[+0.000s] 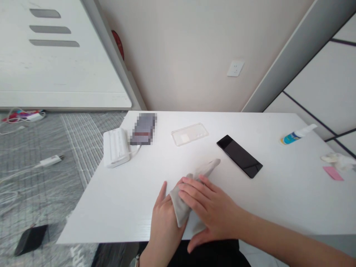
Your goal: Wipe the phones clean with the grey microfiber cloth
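Observation:
A soft grey cloth (182,208) is bunched between my two hands near the front edge of the white table (116,211). My left hand (164,222) has the cloth draped over its fingers, most of which are hidden; one finger sticks out at the left. Over the cloth, my right hand (213,207) presses its fingers down, with the thumb lower and apart. One end of the cloth points up and right, towards a black phone (239,156) lying at a slant. Behind my hands lies a clear phone case (190,134).
A white power strip or bank (115,146) sits at the left edge, cabled to a pixelated device (144,129). At right are a spray bottle (294,137), a pink slip (333,173) and crumpled white tissue (339,161). A wall (180,66) stands behind.

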Motion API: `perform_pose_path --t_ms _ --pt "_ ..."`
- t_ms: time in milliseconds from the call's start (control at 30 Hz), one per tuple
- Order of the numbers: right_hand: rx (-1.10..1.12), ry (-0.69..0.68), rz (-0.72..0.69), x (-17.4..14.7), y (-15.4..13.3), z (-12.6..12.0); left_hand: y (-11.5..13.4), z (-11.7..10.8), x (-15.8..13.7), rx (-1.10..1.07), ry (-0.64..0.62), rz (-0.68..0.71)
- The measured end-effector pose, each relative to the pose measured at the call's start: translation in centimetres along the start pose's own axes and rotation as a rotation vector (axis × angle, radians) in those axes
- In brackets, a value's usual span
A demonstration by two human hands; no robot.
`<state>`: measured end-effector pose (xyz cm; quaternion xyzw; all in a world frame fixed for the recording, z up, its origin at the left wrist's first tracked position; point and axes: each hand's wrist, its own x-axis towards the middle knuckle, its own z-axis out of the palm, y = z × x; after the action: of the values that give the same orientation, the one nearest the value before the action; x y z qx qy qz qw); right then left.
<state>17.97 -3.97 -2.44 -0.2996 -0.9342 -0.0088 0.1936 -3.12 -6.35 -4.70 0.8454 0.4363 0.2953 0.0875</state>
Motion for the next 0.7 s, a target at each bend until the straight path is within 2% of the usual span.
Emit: perform_pose_path --t_ms 33,133,167,300,333,400,467,600,700 --pt "-0.028 0.015 0.011 0.0 -0.1 0.1 0.0 0.0 0.0 0.001 0.0 -0.01" --pt "-0.104 0.081 0.208 0.1 -0.3 0.2 -0.2 0.2 0.1 0.021 -0.015 -0.073" --pt "-0.097 0.078 0.236 0.1 -0.5 0.2 -0.2 0.2 0.1 0.022 -0.007 -0.07" --pt "-0.027 0.003 -0.011 0.0 -0.8 -0.1 -0.3 0.3 0.2 -0.004 0.042 0.014" --pt "-0.05 -0.002 -0.004 -0.2 -0.4 -0.2 -0.3 0.3 0.2 -0.01 0.038 -0.006" --pt "-0.116 0.018 0.175 -0.6 0.5 -0.4 -0.1 0.4 0.2 -0.039 0.03 -0.097" --pt "-0.112 0.022 0.262 -0.8 1.0 -0.4 0.0 0.5 0.1 -0.1 0.036 -0.195" --pt "0.053 -0.03 0.156 0.0 -0.5 -0.6 0.0 0.4 -0.4 -0.129 0.033 -0.286" --pt "0.205 0.002 0.158 -0.1 -1.9 -1.9 -0.3 -0.1 -0.4 -0.066 -0.043 -0.168"
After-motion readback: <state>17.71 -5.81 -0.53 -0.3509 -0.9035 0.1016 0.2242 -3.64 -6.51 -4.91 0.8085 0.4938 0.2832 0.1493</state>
